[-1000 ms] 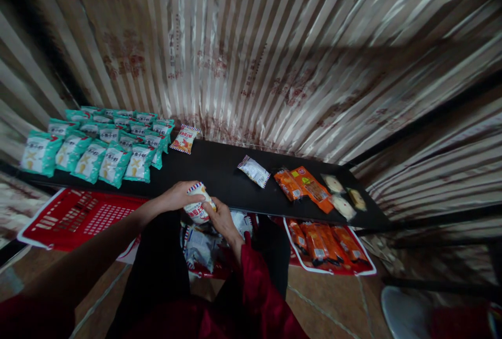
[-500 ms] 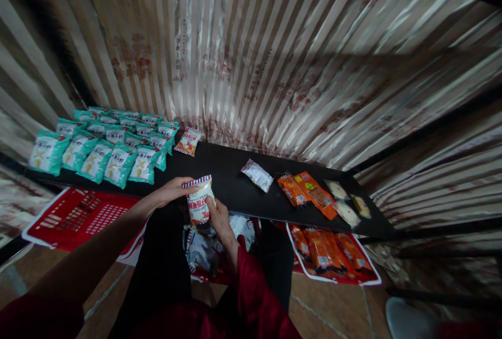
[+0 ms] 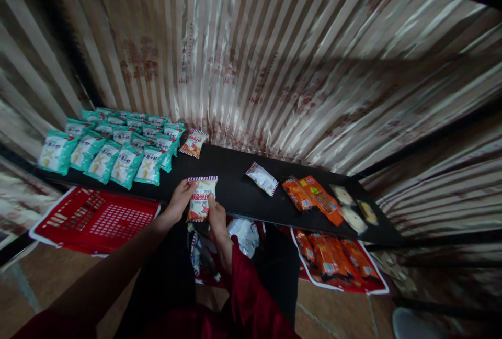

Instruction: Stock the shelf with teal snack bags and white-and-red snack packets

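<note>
A cream snack bag (image 3: 202, 200) with red lettering and striped ends is held between both hands at the front edge of the black shelf (image 3: 231, 171). My left hand (image 3: 179, 203) grips its left side, closed. On the lower right side, my right hand (image 3: 218, 218) is closed on it too, thumb on the front. Farther back lies a matching snack bag (image 3: 194, 143), beside rows of teal snack bags (image 3: 125, 164). To the right, a silvery striped-end bag (image 3: 262, 178) rests on its own.
Orange packets (image 3: 319, 198) and small pale packets (image 3: 353, 219) lie at the shelf's right end. Below stand a red basket (image 3: 112, 224), another holding orange packets (image 3: 327, 258), and silvery bags (image 3: 245, 237) between my knees. A striped curtain (image 3: 251, 56) hangs behind.
The held bag has come up and flattened toward the shelf's front edge, its lettering now facing me upright. My left hand has shifted from its top corner to its left side.
</note>
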Action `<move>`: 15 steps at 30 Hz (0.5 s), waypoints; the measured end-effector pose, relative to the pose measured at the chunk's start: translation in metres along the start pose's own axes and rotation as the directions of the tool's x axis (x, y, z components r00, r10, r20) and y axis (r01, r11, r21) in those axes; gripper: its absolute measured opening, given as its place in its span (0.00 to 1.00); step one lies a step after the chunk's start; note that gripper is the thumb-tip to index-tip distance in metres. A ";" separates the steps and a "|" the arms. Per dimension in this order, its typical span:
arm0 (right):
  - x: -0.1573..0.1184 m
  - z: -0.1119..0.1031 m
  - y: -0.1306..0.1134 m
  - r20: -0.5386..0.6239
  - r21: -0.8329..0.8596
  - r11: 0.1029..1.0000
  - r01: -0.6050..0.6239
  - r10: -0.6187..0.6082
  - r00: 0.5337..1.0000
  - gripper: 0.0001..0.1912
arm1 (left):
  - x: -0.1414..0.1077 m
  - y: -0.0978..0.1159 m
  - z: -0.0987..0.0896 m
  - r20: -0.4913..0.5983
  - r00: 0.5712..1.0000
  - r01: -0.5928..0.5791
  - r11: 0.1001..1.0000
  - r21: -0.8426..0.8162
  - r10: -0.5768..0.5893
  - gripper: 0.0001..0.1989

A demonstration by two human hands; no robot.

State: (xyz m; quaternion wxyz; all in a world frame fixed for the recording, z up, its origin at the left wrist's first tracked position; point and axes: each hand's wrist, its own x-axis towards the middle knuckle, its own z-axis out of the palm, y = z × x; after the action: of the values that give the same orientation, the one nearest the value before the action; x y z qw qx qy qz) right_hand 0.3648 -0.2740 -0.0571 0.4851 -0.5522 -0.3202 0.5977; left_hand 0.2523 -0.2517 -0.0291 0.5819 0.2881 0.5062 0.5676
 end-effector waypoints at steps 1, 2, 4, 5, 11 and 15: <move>0.000 0.002 -0.001 -0.004 0.002 1.000 -0.007 0.007 1.000 0.30 | -0.001 -0.001 0.001 -0.004 1.000 -0.005 1.000 -0.014 0.005 0.22; -0.001 0.005 -0.001 -0.006 0.007 1.000 -0.012 0.012 1.000 0.30 | -0.001 -0.003 0.001 -0.011 1.000 -0.005 1.000 -0.024 0.005 0.21; -0.001 0.009 -0.002 -0.002 0.031 0.999 -0.015 0.015 1.000 0.30 | -0.001 -0.005 0.001 -0.033 0.999 0.008 0.999 -0.032 -0.009 0.21; -0.001 0.011 -0.002 -0.002 0.046 0.999 -0.014 0.014 1.000 0.29 | -0.001 -0.006 0.000 -0.043 0.999 0.016 0.999 -0.031 -0.017 0.20; 0.008 0.022 0.000 -0.054 0.028 0.999 -0.021 0.023 0.998 0.29 | 0.002 -0.015 -0.008 -0.060 0.998 -0.006 1.000 0.013 0.006 0.21; 0.015 0.028 0.007 -0.059 -0.091 0.996 0.009 -0.015 0.998 0.29 | 0.006 -0.016 -0.015 -0.065 0.997 -0.043 0.994 0.096 0.049 0.25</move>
State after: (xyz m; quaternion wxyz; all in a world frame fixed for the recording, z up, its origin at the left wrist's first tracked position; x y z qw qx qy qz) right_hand 0.3374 -0.2582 -0.0640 0.4724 -0.5893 -0.3358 0.5629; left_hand 0.2431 -0.2526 -0.0500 0.5370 0.3076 0.5449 0.5658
